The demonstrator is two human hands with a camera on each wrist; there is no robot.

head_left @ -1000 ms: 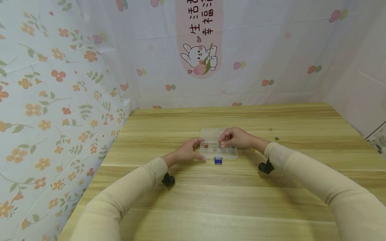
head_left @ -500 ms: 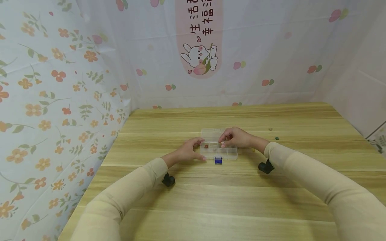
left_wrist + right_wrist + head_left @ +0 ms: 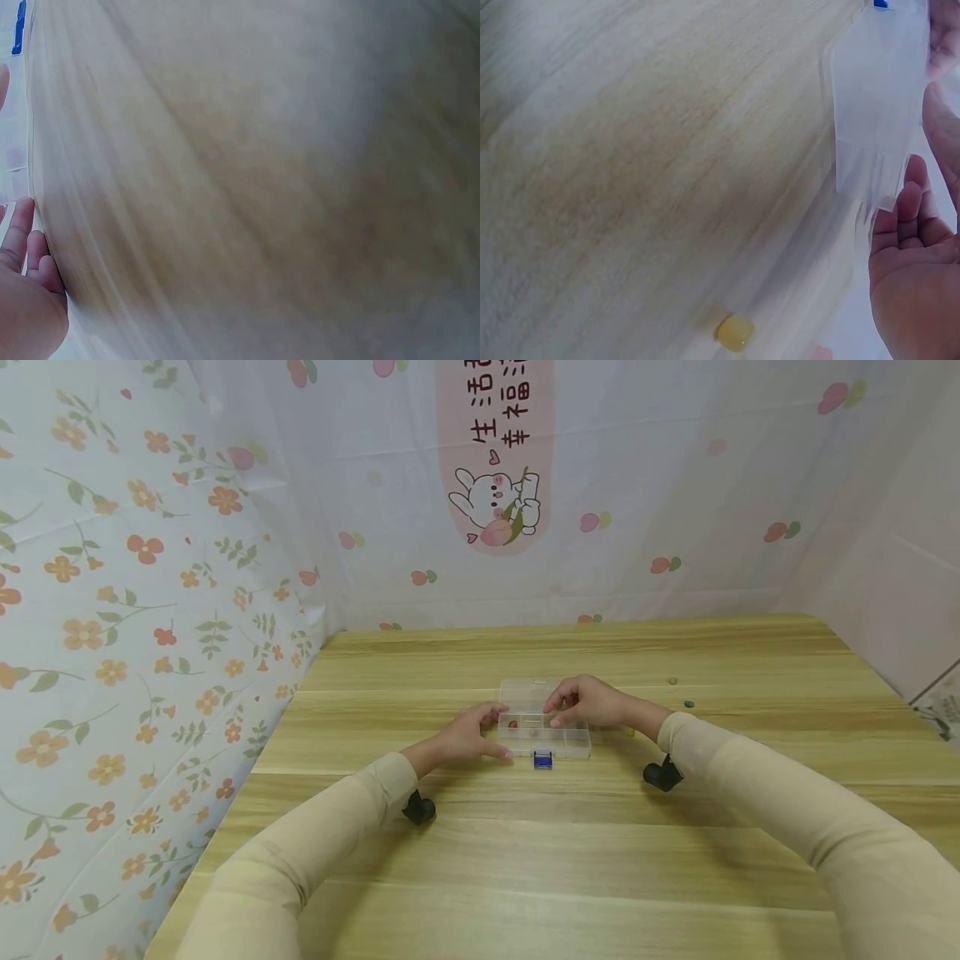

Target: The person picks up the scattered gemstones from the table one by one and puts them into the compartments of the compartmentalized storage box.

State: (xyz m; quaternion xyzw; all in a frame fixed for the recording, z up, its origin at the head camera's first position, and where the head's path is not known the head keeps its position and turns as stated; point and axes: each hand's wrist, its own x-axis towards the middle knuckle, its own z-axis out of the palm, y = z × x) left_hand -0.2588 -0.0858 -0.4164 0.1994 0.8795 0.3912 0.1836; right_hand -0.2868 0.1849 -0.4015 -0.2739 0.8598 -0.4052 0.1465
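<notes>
A clear plastic compartment box (image 3: 577,750) lies on the table with its lid (image 3: 525,693) folded back and a blue latch (image 3: 543,760) at the front. My left hand (image 3: 468,735) holds its left side, thumb at the front corner and fingers toward the hinge. Over the right back compartments hovers my right hand (image 3: 592,702), thumb and fingertips parted with nothing visible between them. Inside the box lie a reddish stone (image 3: 513,724) and a pale one (image 3: 533,732). The right wrist view shows a yellow stone (image 3: 736,333) on the table near that hand.
Right of the box, a green stone (image 3: 689,704) and a small brownish stone (image 3: 672,682) lie on the wooden table (image 3: 525,860). A printed cloth (image 3: 637,485) hangs behind the table, and a floral cloth (image 3: 150,652) hangs at the left.
The small whitish piece earlier pinched in my right hand no longer shows between the fingertips, which have parted slightly. The left hand and the box have stayed in place.
</notes>
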